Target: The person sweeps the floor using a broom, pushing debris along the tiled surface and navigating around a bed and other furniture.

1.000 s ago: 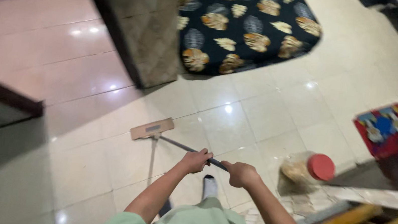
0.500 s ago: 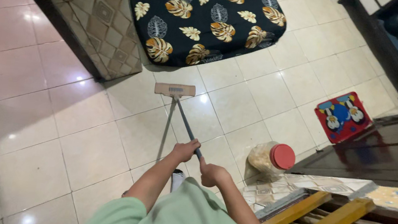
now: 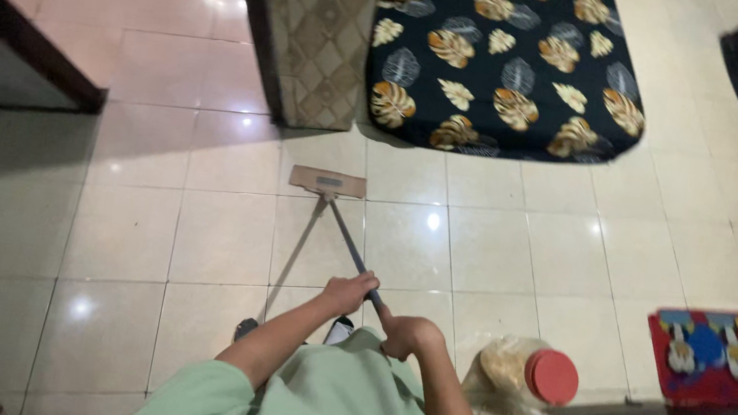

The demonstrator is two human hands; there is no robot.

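Left hand [image 3: 347,291] and right hand [image 3: 407,332] both clamped on mop handle [image 3: 348,242], flat mop head [image 3: 327,182] far on tiled floor [image 3: 197,233], red-lidded jar [image 3: 525,372] near right

One mop [image 3: 331,208], one red-lidded jar [image 3: 525,375], one leaf-print mattress [image 3: 507,60], one red mat [image 3: 709,357].

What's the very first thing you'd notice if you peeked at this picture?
Probably the big black mat with gold and white leaves, lying on the pale tiled floor at the top. Next, the flat mop in the middle, with the left hand and the right hand both closed around its thin handle. Lower right, a bright red cartoon mat and a clear jar with a red lid lying on its side catch the eye.
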